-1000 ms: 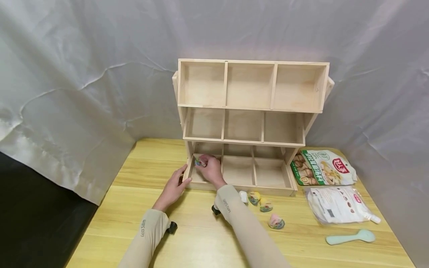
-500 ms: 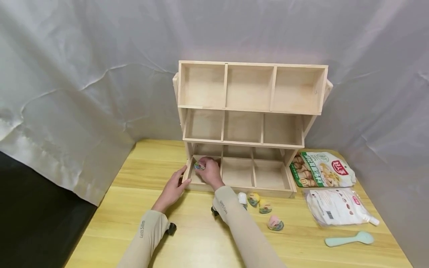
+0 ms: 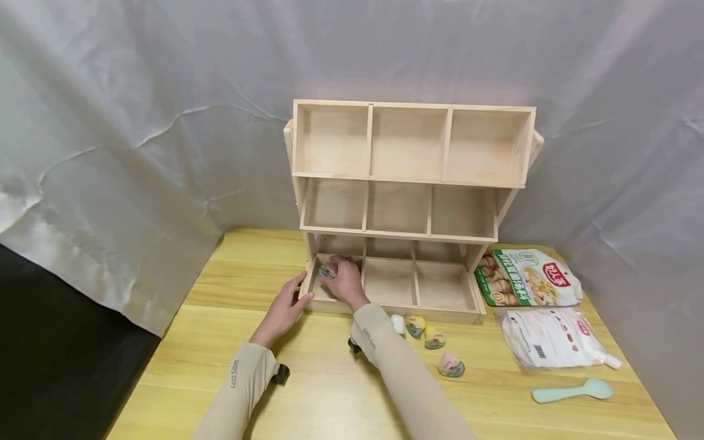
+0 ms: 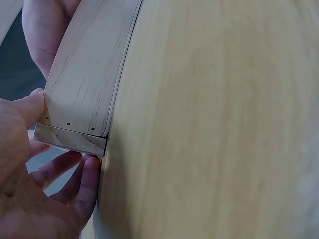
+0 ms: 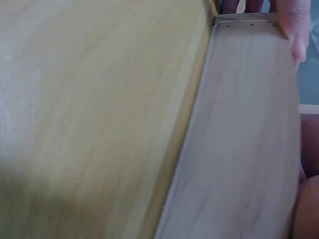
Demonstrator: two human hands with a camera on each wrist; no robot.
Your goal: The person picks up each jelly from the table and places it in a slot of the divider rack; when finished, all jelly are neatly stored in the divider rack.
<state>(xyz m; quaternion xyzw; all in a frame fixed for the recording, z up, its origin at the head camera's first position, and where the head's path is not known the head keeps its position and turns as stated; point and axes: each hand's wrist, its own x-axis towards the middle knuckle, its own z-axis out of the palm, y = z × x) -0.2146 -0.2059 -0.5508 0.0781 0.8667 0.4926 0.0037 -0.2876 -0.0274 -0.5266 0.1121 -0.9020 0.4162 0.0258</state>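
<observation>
A pale wooden three-tier rack (image 3: 385, 311) stands on the table, each tier split into three compartments. My left hand (image 3: 282, 310) holds the front left corner of its bottom tray. In the left wrist view, the thumb rests against the front board (image 4: 84, 74) and the fingers curl by the end piece. My right hand (image 3: 348, 283) reaches into the bottom left compartment and pinches a small jelly cup (image 3: 328, 270) with a printed lid. In the right wrist view, the front board (image 5: 239, 124) hides the cup and most of that hand.
Near the right forearm lie a white cup (image 3: 398, 324), two yellow cups (image 3: 415, 326) and a pink cup (image 3: 451, 365). Farther right are a green and white food pouch (image 3: 529, 277), a white spouted pouch (image 3: 555, 338) and a pale green spoon (image 3: 573, 391).
The jelly cup has turned slightly in my right fingers, low in the same compartment. My left hand keeps its place on the tray corner. The head view has shifted a little.
</observation>
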